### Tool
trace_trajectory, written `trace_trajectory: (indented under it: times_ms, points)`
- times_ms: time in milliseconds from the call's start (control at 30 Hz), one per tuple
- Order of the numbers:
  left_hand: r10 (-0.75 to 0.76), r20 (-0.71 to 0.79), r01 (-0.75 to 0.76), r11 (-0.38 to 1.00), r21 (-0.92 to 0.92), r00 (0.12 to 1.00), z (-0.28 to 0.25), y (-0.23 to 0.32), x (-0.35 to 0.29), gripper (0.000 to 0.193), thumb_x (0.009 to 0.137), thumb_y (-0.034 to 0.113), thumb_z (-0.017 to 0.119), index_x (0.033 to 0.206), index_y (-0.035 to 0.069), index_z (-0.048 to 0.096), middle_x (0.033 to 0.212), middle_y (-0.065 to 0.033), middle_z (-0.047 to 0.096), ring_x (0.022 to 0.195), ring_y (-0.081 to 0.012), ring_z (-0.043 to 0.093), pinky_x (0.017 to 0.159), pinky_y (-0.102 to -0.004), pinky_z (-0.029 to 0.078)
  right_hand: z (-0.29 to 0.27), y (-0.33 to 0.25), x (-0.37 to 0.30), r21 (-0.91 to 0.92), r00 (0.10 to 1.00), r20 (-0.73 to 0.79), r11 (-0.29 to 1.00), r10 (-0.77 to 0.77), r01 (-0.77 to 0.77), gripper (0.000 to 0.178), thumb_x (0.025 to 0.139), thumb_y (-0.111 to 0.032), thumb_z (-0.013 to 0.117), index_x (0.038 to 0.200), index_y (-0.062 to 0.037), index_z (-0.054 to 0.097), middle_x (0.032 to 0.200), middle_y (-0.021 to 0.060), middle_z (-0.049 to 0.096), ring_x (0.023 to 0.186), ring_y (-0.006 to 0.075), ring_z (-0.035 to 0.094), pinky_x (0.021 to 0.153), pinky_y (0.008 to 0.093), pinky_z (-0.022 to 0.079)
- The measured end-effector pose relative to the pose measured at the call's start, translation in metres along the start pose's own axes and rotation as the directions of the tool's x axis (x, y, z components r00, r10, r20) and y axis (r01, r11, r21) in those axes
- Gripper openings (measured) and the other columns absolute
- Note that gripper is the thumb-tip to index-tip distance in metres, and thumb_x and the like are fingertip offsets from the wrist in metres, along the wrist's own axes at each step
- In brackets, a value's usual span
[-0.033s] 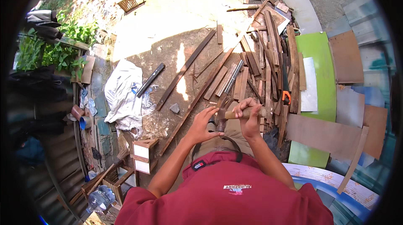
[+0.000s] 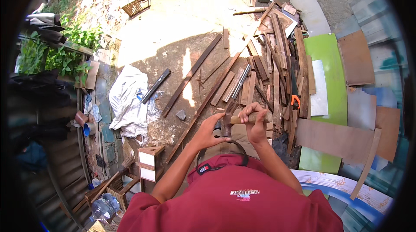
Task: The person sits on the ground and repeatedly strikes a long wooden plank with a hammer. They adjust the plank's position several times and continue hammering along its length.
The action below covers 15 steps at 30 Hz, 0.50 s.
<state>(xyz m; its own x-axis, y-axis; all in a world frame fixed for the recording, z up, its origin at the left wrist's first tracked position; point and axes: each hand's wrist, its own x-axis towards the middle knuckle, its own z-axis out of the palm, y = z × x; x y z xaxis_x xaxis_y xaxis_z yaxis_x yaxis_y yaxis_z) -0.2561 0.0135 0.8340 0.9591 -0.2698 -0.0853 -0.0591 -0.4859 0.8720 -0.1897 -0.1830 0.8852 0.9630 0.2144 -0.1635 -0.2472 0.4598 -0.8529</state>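
Observation:
A hammer (image 2: 237, 120) with a thick wooden handle and a dark metal head lies crosswise in front of my body, over my lap. My right hand (image 2: 256, 123) is closed around its handle. At the head end, my left hand (image 2: 207, 133) forms a C, with fingertips near the top of the metal head and the thumb near its lower end. Its fingers appear to hold the head between them. Just beyond the hammer, shiny metal tubes (image 2: 241, 82) rest on short wooden boards (image 2: 223, 87).
A pile of wooden strips (image 2: 277, 58) and an orange-handled saw (image 2: 295, 101) lie to the right, beside a green panel (image 2: 331, 80). Left are a white cloth (image 2: 128, 97), a black bar (image 2: 156, 86), a small wooden frame (image 2: 148, 162) and a plastic bottle (image 2: 104, 207). A long strip (image 2: 203, 107) crosses the ground.
The view has shifted very slightly. Both hands keep their places on the hammer, with barely any visible movement.

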Motion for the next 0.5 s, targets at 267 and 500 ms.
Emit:
trace_trajectory:
  times_ms: [267,500]
  points:
    - [-0.146,0.199,0.189,0.958,-0.215,0.969,0.009,0.048,0.045,0.118,0.07,0.033,0.093,0.159,0.006,0.021,0.142,-0.0253,0.053,0.131,-0.0341,0.055,0.109,-0.0452,0.045,-0.03,-0.043,-0.003,0.156,0.997,0.012,0.985,-0.077,0.074,0.062,0.1,-0.071,0.035,0.089,-0.0101,0.045,0.074,0.001,0.044,0.072,0.0142,0.045,0.085,0.0331,0.041]
    - [-0.413,0.17,0.443,0.764,-0.469,0.894,0.032,0.071,0.073,0.089,0.076,0.024,0.089,0.147,-0.002,0.043,0.124,-0.0187,0.065,0.11,-0.0232,0.065,0.091,-0.0364,0.053,-0.043,-0.064,0.004,0.114,0.993,0.069,0.99,-0.091,0.083,0.06,0.101,-0.067,0.039,0.09,-0.0092,0.046,0.075,0.0009,0.045,0.072,0.0132,0.047,0.081,0.0314,0.043]
